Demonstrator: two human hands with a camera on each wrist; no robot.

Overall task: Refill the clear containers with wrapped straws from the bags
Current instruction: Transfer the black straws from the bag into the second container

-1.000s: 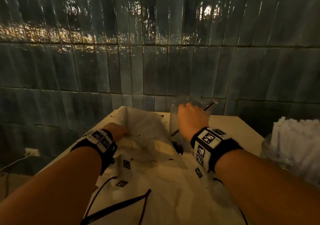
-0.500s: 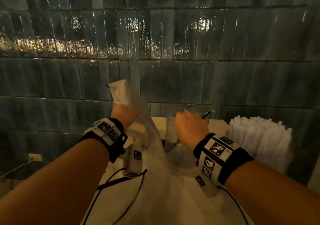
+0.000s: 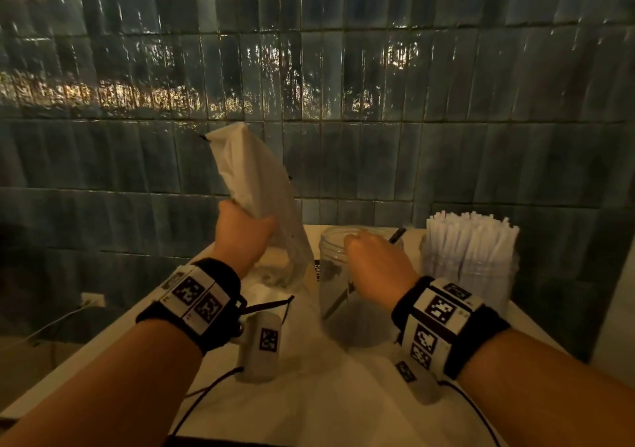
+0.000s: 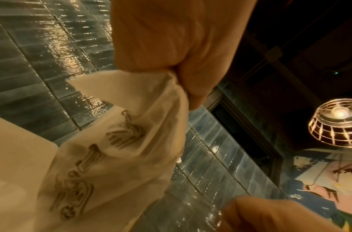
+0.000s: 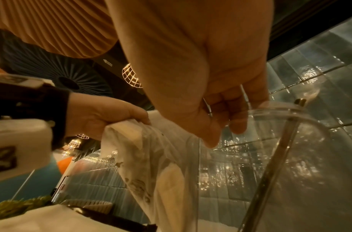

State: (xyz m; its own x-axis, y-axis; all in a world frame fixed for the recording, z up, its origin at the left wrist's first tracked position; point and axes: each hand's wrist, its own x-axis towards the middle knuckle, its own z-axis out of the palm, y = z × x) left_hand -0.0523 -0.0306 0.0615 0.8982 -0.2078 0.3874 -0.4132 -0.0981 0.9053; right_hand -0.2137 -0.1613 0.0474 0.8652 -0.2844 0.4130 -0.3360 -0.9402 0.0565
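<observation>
My left hand (image 3: 245, 228) grips a thin white printed plastic bag (image 3: 254, 185) and holds it lifted above the table, its upper end pointing up toward the tiled wall; the same bag (image 4: 115, 157) hangs crumpled from my fist. My right hand (image 3: 372, 257) grips the rim of a clear container (image 3: 347, 295) just right of the bag. The fingers (image 5: 229, 109) hook over the rim inside the container (image 5: 290, 164). One dark straw (image 3: 397, 235) leans in it. A second clear container (image 3: 470, 274) at the right is packed with white wrapped straws (image 3: 470, 237).
The white table (image 3: 532, 323) stands against a dark glossy tiled wall (image 3: 343, 102). More white plastic sheeting (image 3: 326, 395) covers the near tabletop under my forearms. A wall socket (image 3: 92, 298) with a cable sits low at the left.
My left hand has lifted the bag from the tabletop up to about wall height. The right hand has kept its hold on the container's rim. The view has shifted to show the full container.
</observation>
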